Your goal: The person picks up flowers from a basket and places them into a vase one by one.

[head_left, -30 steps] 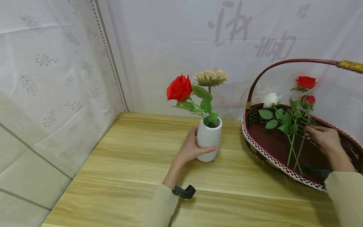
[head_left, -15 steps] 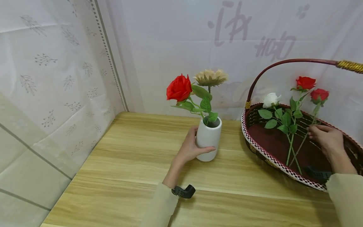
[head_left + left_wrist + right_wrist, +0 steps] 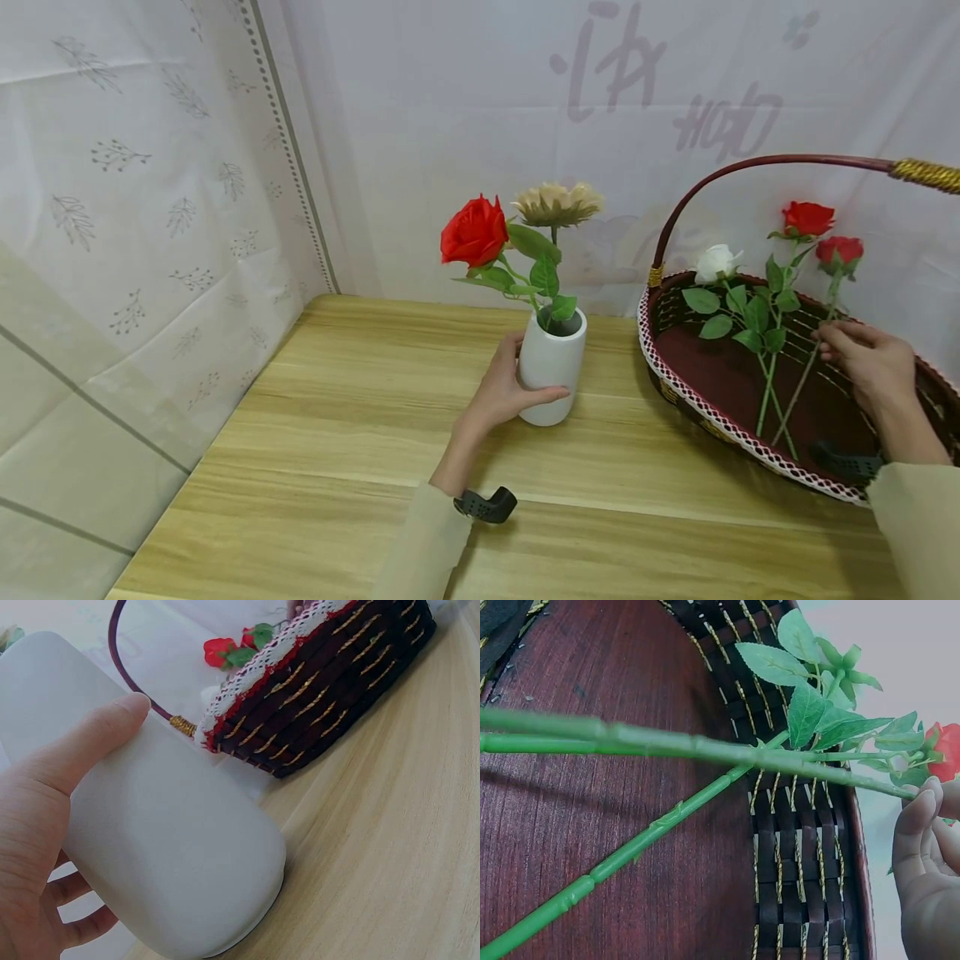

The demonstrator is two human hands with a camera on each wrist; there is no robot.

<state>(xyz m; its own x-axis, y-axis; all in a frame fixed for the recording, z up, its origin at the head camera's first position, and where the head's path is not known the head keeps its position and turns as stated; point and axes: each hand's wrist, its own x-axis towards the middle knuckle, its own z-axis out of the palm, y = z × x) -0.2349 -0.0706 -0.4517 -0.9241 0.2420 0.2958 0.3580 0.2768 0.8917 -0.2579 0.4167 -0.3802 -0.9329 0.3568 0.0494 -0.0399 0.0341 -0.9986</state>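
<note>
Left hand [image 3: 501,390] grasps white vase [image 3: 553,367] on bench [image 3: 322,417]; to the vase's right, right hand [image 3: 873,367] pinches a red rose [image 3: 840,249] by its stem over the wicker basket [image 3: 693,406].

Dressed in long, plain beige fabric, with a left sleeve [image 3: 423,537] and a matching right sleeve [image 3: 918,525]. Strapped above the bare left hand [image 3: 506,392] with a dark grey, hole-dotted band [image 3: 471,506], bearing a smooth, angled black block [image 3: 501,506]. Fitted near the bare right hand [image 3: 876,367] with another dark wristband [image 3: 851,463], its details hard to make out.
</note>
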